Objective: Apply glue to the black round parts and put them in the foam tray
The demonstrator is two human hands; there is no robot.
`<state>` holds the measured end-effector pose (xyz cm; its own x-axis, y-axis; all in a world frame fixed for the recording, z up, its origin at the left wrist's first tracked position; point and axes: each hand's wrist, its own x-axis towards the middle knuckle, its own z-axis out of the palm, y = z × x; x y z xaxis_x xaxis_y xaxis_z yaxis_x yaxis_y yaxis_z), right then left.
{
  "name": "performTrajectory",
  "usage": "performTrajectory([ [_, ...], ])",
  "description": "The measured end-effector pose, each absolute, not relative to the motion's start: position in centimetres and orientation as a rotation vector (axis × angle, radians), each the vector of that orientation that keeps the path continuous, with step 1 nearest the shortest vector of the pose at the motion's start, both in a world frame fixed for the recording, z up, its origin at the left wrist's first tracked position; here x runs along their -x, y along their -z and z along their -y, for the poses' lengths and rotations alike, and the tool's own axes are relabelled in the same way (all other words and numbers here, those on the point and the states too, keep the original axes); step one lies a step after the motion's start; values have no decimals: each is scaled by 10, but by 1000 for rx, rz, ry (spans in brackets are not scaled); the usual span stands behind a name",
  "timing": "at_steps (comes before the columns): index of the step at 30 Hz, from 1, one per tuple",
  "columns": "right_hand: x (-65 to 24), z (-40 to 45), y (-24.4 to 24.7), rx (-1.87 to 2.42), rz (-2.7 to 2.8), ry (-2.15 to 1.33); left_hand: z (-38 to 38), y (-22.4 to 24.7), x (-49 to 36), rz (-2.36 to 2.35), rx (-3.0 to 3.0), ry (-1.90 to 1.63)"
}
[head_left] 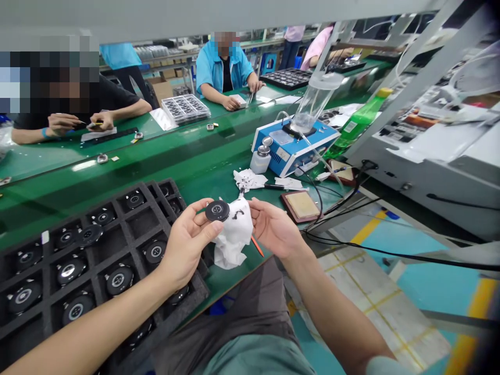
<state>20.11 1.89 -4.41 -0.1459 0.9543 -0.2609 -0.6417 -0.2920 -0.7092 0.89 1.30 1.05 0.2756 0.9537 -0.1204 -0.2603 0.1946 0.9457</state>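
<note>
My left hand (191,237) pinches a round black disc-shaped part (217,211) between thumb and fingers, its face with small metal dots turned up. Just right of it, my right hand (275,226) is beside a crumpled white cloth (234,234) with a dark mark; its fingertips touch or lie behind the cloth's edge, and whether they grip it is hidden. An orange stick (257,246) shows below the right hand. To the left, a black foam tray (117,205) holds several similar round parts in its compartments.
Behind my hands are a stained tissue (250,179), a metal-topped bottle (261,159), a blue device (292,148) and a sponge pad (300,204). Black cables (375,252) run right. A green bottle (357,122) stands tilted. Two people work across the green conveyor (164,143).
</note>
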Motion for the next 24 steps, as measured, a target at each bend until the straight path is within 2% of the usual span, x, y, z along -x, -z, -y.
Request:
performTrajectory([
  [4, -203, -6, 48, 769, 531, -1799, -13, -11, -10, -888, -975, -1035],
  [9, -200, 2, 48, 856, 628, -1723, -14, -10, -9, -885, -1003, -1022],
  [17, -197, 5, 41, 1030, 818, -837, -11, -8, -11, -896, -1074, -948],
  [20, -186, 8, 37, 1126, 939, -689, -10, -12, -13, -912, -1047, -857],
  [24, -175, 8, 35, 1149, 1019, -669, -10, -14, -13, -903, -1043, -761],
])
